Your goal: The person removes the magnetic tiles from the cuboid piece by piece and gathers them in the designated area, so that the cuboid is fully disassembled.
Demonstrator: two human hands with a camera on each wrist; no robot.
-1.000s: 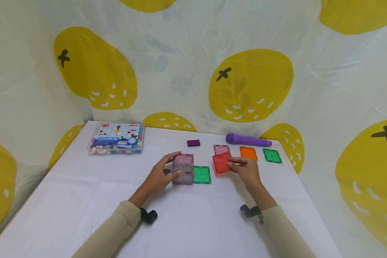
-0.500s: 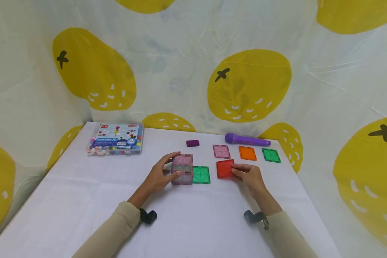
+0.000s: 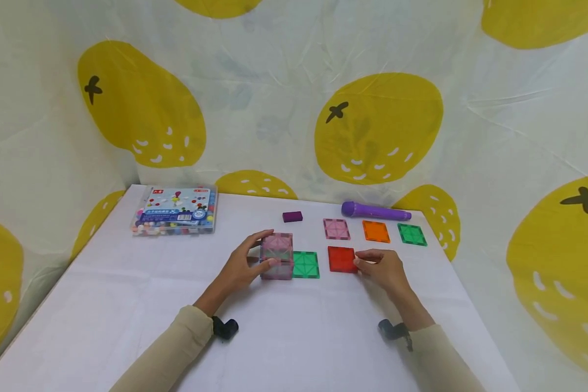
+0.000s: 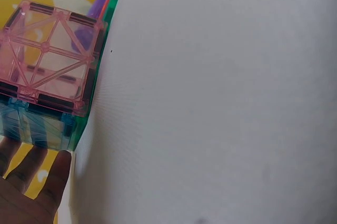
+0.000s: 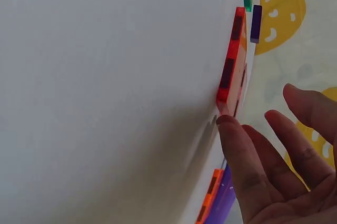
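My left hand point(image 3: 242, 264) holds a small box of see-through magnetic tiles point(image 3: 276, 256), thumb at the front and fingers round its left side. Pink and blue walls show on the box point(image 4: 50, 50) in the left wrist view, with green along its base. A green magnetic tile point(image 3: 306, 265) lies flat against the box's right side. Further right, a red magnetic tile point(image 3: 342, 259) rests flat on the table. My right hand point(image 3: 384, 268) is at its right edge, fingers loosely bent and fingertips right at the corner of the red tile point(image 5: 231, 61).
Behind the red tile, pink point(image 3: 336, 229), orange point(image 3: 376, 231) and green point(image 3: 412, 234) tiles lie in a row. A purple toy microphone point(image 3: 376, 210) and a dark purple block point(image 3: 292, 216) lie near the back edge. A clear case of coloured beads point(image 3: 173, 210) stands back left.
The right hand has brought the red tile down and slightly right, from tilted above the pink tile to flat on the table, and its fingers have slid to the edge. The left hand stays put.
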